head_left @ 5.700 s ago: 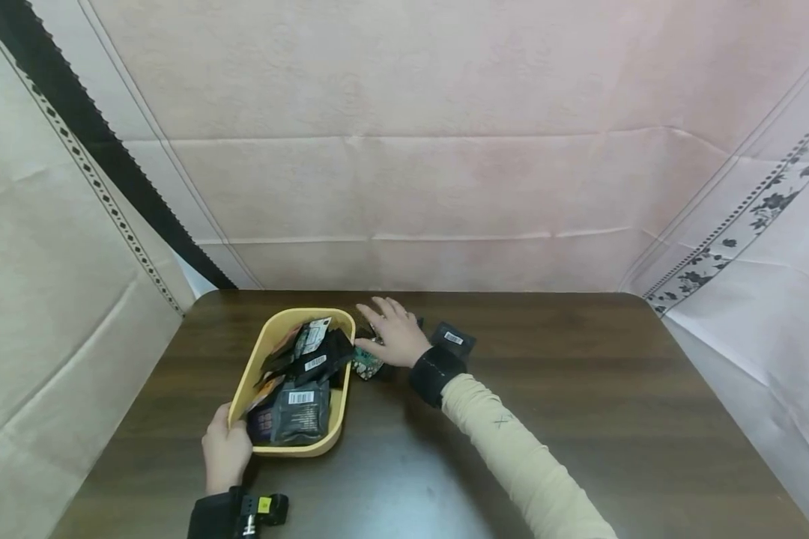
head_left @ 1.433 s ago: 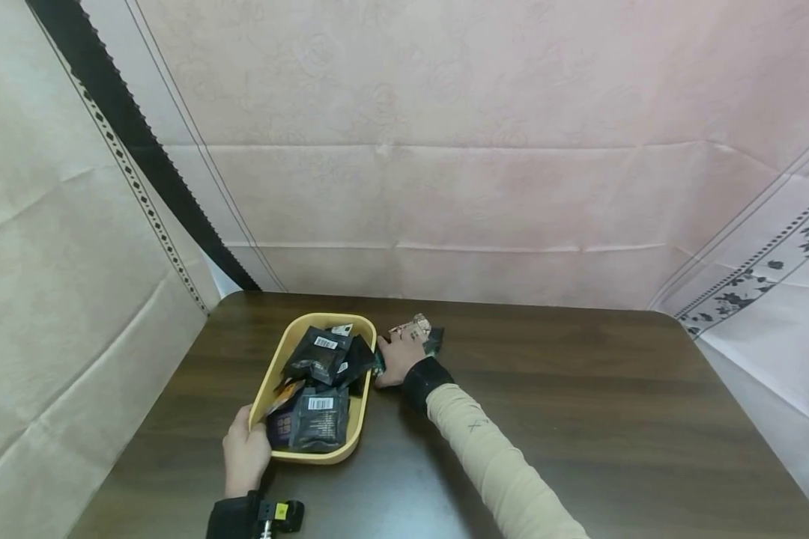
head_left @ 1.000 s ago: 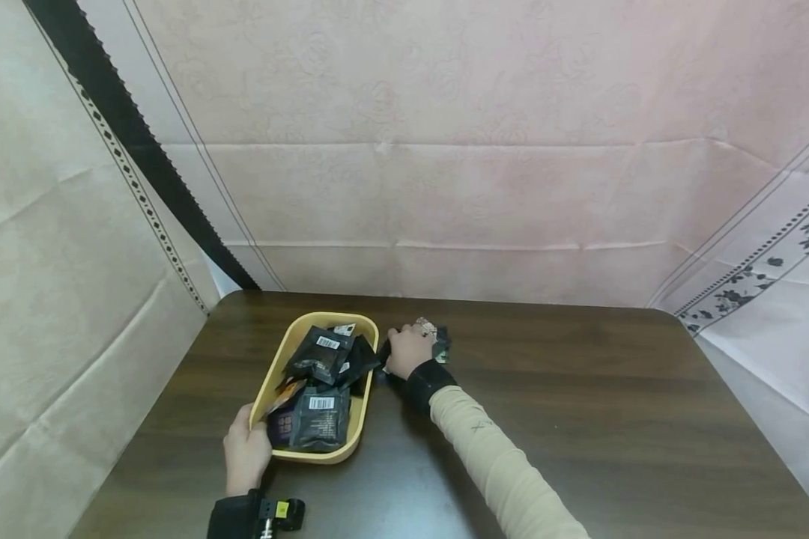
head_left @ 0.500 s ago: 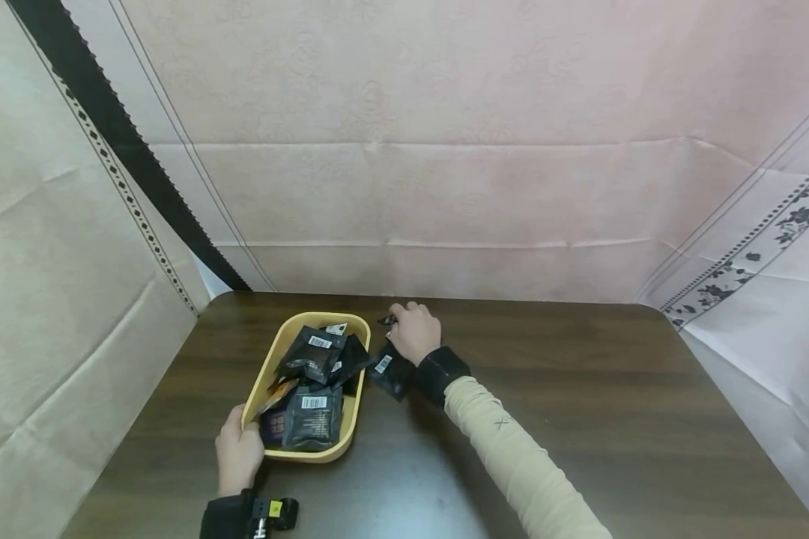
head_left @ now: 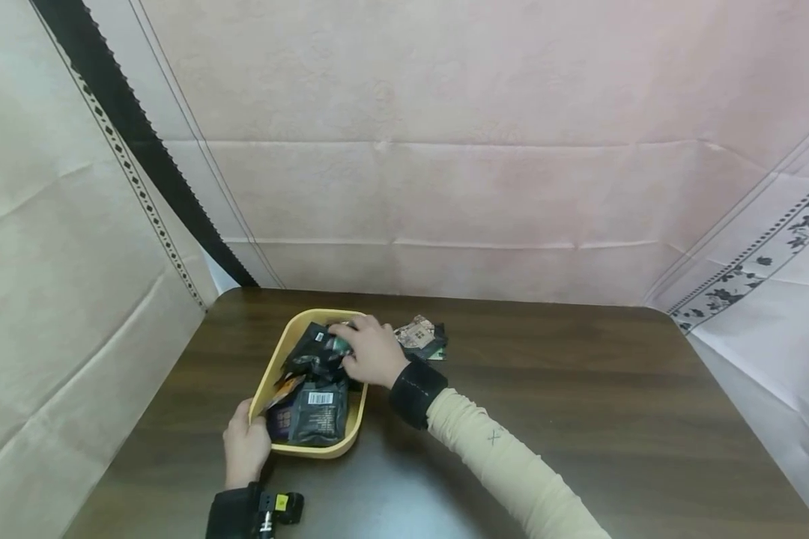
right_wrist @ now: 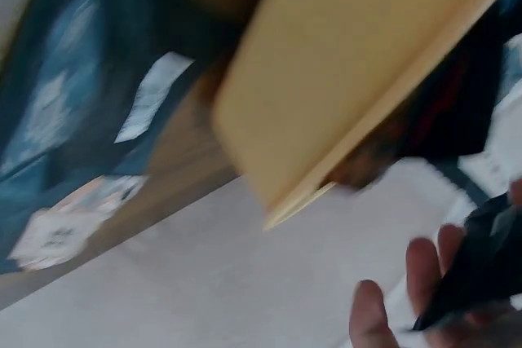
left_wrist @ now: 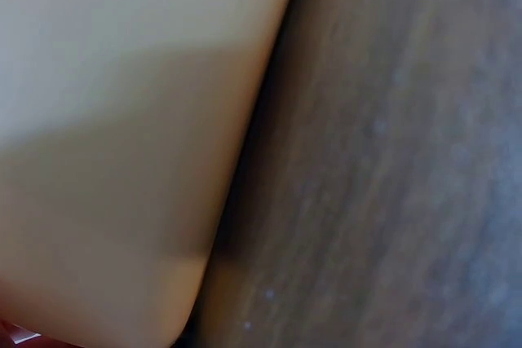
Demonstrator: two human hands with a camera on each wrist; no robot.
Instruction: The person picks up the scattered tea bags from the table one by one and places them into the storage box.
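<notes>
A yellow plastic basket (head_left: pixel 310 452) stands on the brown table, piled with small dark sachets (head_left: pixel 319 419), one showing a white barcode. My left hand (head_left: pixel 246 449) grips its rim at the near left corner; the left wrist view shows only the basket's outer wall (left_wrist: pixel 122 160) and the tabletop. My right hand (head_left: pixel 375 352) is over the far right part of the basket. In the right wrist view its fingers pinch a dark sachet (right_wrist: pixel 481 275). To the right of the basket lie dark sachets (head_left: pixel 421 338), one with a pale printed panel.
The brown wooden tabletop (head_left: pixel 546 419) stretches off to the right of the basket. A pale patterned cloth (head_left: pixel 445 187) hangs behind the table's far edge, with more cloth at both sides.
My right hand has lifted a dark sachet from beside the basket and moved left over the basket with it. My left hand has kept its grip on the rim.
</notes>
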